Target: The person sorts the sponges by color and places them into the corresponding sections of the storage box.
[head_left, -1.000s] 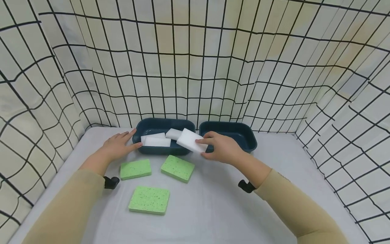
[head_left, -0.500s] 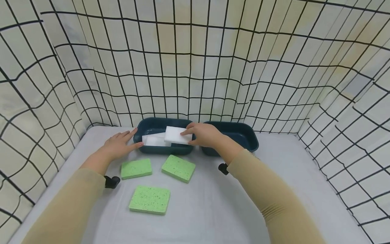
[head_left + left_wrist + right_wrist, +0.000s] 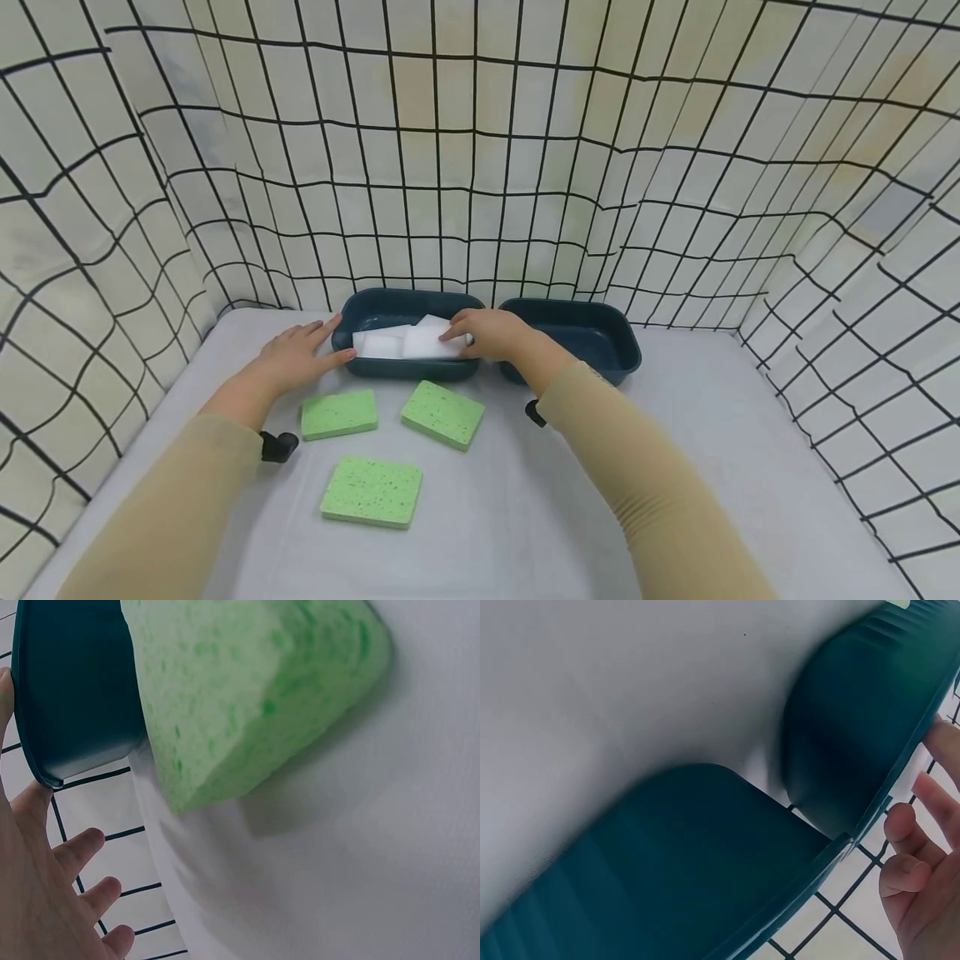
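Two dark bins sat on the worktop [image 3: 675, 467]; my left hand [image 3: 296, 360] lay flat against the left bin [image 3: 408, 312], steadying it. My right hand [image 3: 491, 333] was setting a white sponge [image 3: 427, 343] inside, fingers pinching it. Next, I judged, came letting go, then the green sponges [image 3: 442, 412].

Right hand [image 3: 491, 334] hid part of the white sponge [image 3: 426, 342]; green sponge [image 3: 255, 690] was cropped and blurred.
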`<state>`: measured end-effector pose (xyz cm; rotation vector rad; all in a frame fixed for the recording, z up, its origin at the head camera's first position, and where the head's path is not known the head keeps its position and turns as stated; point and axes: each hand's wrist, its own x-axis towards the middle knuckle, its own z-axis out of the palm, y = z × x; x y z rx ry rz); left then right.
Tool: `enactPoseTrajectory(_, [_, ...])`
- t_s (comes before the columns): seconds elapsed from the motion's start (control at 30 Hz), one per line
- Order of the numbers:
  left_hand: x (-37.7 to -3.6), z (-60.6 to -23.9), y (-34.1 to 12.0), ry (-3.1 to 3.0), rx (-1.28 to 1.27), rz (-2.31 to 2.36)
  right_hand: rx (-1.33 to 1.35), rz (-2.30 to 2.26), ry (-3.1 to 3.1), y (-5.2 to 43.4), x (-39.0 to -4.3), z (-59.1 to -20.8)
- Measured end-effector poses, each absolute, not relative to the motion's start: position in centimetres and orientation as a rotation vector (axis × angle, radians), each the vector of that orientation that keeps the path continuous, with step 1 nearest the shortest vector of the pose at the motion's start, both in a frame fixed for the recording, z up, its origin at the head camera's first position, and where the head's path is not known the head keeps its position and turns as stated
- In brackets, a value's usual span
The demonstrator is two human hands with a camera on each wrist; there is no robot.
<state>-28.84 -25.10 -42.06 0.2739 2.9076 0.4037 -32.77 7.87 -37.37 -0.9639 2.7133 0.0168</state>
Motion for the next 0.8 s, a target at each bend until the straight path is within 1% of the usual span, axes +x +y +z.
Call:
enactPoseTrajectory(0.23, [-28.9, -42.0, -25.0, 2.899, 0.267, 0.388, -0.961, -0.025, 2.721, 7.9, -33.0, -37.6])
enactPoseTrajectory(0.57, [-28.8, -41.8, -25.0, 2.887, 0.260, 0.395, -0.926, -0.103, 2.756, 8.4, -33.0, -36.8])
enactPoseTrajectory(0.8, [-28.7, -41.6, -24.9, 2.885, 0.274, 0.393, -0.903, -0.240, 2.760, 9.2, -32.5, -36.6])
